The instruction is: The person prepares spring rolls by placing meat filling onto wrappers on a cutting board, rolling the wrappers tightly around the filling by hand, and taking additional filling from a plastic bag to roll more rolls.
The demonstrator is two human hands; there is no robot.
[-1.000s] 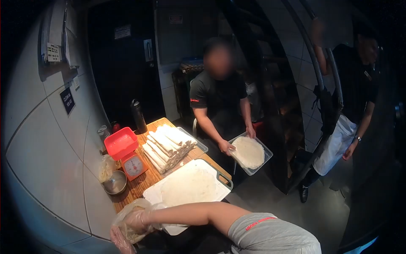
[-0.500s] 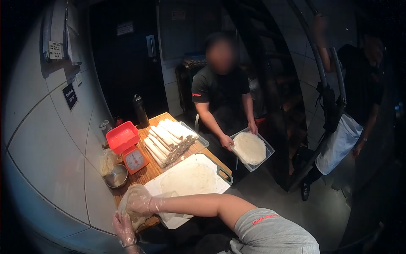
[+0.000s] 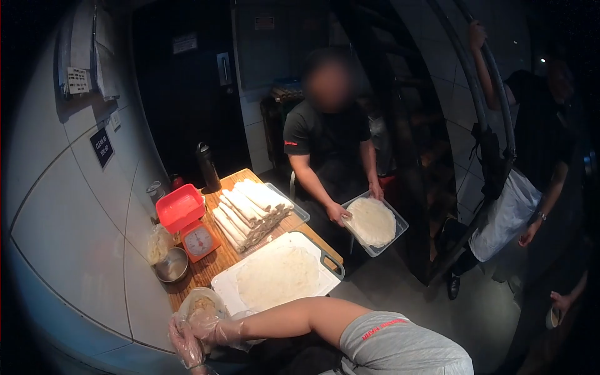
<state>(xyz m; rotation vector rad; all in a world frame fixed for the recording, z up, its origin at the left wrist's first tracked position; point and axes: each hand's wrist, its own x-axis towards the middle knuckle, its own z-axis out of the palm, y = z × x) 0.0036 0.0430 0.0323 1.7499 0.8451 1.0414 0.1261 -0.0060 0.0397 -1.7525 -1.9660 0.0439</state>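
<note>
At the near left corner of the table, a clear plastic bag (image 3: 204,301) stands open at the top, with pale crumbly food inside. My left hand (image 3: 185,344), in a clear plastic glove, is closed on the bag's near left side. Beside it, my right hand (image 3: 211,326), also gloved, grips the near edge of the bag, its fingertips partly hidden. Just past my right forearm lies a white cutting board (image 3: 325,284) with a green handle. A thin, flat sheet of dough (image 3: 278,275) is spread on it.
Behind the board, pale rolls (image 3: 240,212) are piled on the wooden table (image 3: 195,273). Along the wall stand an orange scale (image 3: 200,240) with a red pan, a metal bowl (image 3: 171,265) and a black bottle (image 3: 207,167). A co-worker holds a tray (image 3: 400,226) of round flatbreads.
The bag's mouth has turned up, so the food inside shows. My right hand has moved down and nearer to me. At far right, a hand with a cup has come into view.
</note>
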